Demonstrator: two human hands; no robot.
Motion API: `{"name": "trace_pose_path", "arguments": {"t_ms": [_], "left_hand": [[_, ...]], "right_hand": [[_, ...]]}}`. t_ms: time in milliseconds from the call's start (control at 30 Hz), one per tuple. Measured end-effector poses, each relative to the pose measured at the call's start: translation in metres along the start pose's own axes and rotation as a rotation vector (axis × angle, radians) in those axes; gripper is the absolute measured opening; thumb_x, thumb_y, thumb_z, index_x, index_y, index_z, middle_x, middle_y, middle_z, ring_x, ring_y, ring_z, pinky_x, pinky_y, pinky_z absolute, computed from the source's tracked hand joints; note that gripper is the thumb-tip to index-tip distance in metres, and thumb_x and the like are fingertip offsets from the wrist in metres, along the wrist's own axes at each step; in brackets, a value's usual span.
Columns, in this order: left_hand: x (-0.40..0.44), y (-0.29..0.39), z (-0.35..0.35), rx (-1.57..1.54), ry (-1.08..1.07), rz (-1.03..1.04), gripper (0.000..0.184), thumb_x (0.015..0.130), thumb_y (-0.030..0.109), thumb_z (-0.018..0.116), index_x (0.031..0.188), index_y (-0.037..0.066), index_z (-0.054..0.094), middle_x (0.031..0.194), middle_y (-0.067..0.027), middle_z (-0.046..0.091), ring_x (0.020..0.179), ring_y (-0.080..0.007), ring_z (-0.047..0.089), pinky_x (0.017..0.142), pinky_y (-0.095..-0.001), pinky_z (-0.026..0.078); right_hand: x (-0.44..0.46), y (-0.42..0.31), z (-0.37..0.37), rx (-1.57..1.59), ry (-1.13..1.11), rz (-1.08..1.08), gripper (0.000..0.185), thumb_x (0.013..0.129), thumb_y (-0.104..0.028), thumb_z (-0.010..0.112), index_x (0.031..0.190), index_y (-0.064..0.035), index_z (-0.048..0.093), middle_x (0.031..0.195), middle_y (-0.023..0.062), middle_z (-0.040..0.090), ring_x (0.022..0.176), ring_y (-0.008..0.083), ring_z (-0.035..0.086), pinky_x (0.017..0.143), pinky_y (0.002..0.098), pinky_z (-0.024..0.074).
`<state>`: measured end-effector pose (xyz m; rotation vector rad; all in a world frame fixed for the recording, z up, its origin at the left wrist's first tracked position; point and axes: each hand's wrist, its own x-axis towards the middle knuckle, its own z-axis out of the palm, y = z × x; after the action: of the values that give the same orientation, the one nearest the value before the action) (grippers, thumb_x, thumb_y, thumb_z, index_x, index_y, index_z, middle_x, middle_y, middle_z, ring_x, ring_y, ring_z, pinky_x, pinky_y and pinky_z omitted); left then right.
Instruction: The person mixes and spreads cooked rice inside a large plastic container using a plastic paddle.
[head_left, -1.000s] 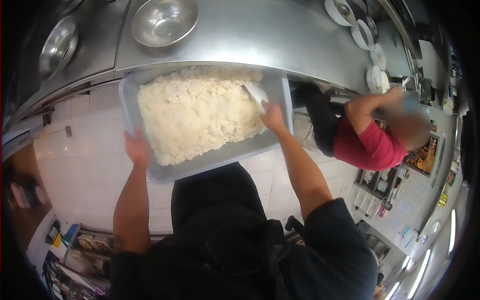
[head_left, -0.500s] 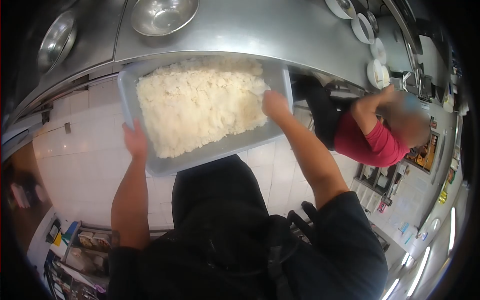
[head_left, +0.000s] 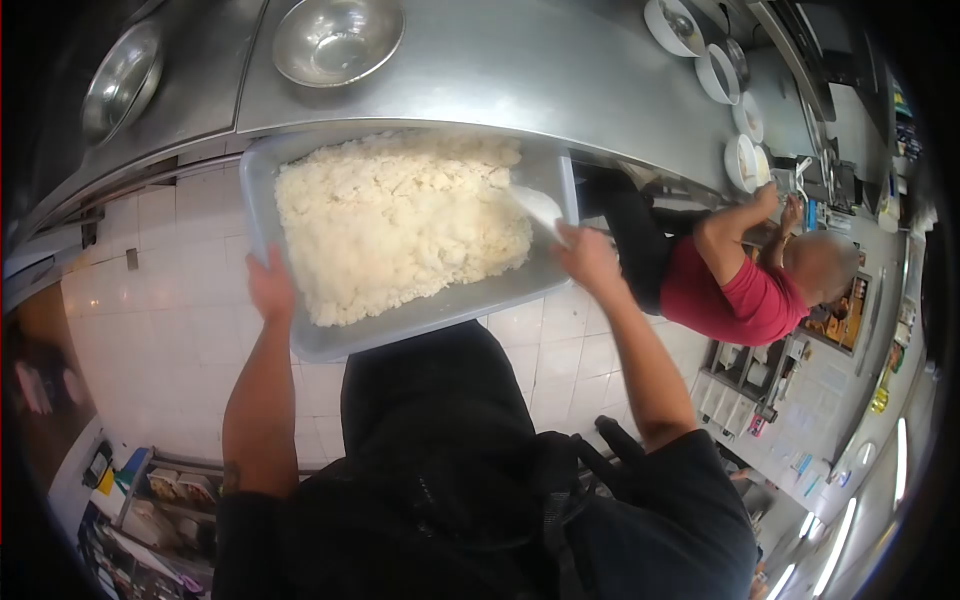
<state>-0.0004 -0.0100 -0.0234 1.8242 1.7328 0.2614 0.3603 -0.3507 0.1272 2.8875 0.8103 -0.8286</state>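
Observation:
A large grey plastic tub (head_left: 400, 318) holds a broad, clumpy bed of cooked white rice (head_left: 390, 225). My left hand (head_left: 270, 287) grips the tub's left wall, thumb on the inside and the other fingers hidden beneath. Over the tub's right side, my right hand (head_left: 588, 257) is closed around the handle of a white rice paddle (head_left: 540, 208). The paddle's blade points up and left, its tip at the right edge of the rice.
Beyond the tub runs a steel counter (head_left: 500, 70) bearing a metal bowl (head_left: 338, 42), with another metal bowl (head_left: 122, 82) farther left. White bowls (head_left: 717, 75) stand at its right end. A co-worker in a red shirt (head_left: 735, 285) is at the right, hands near those bowls.
My right hand has moved right and down, away from the rice, and the paddle's blade now shows. My left hand stays on the tub. The co-worker's arms have shifted slightly.

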Motion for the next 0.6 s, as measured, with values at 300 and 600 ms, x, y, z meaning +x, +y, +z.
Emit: {"name": "trace_pose_path", "arguments": {"t_ms": [300,600], "left_hand": [[-0.001,-0.009,0.006,0.065,0.018,0.002,0.057,0.099,0.055,0.049,0.119,0.001,0.056,0.105,-0.0252,0.069,0.100,-0.0458,0.066,0.086,-0.0519,0.050],[0.006,-0.019,0.009,-0.009,0.009,-0.009,0.056,0.099,0.054,0.050,0.121,0.003,0.055,0.106,-0.0239,0.069,0.101,-0.0445,0.065,0.088,-0.0503,0.049]], "right_hand": [[0.079,-0.024,0.093,-0.069,-0.074,-0.003,0.038,0.082,-0.009,0.059,0.119,-0.0044,0.062,0.106,0.0250,0.069,0.100,0.0419,0.068,0.090,0.0485,0.0543],[0.031,-0.030,0.104,0.570,0.020,0.009,0.055,0.079,-0.022,0.076,0.130,-0.0062,0.064,0.124,0.0245,0.065,0.111,0.0398,0.065,0.098,0.0430,0.0503]]}}
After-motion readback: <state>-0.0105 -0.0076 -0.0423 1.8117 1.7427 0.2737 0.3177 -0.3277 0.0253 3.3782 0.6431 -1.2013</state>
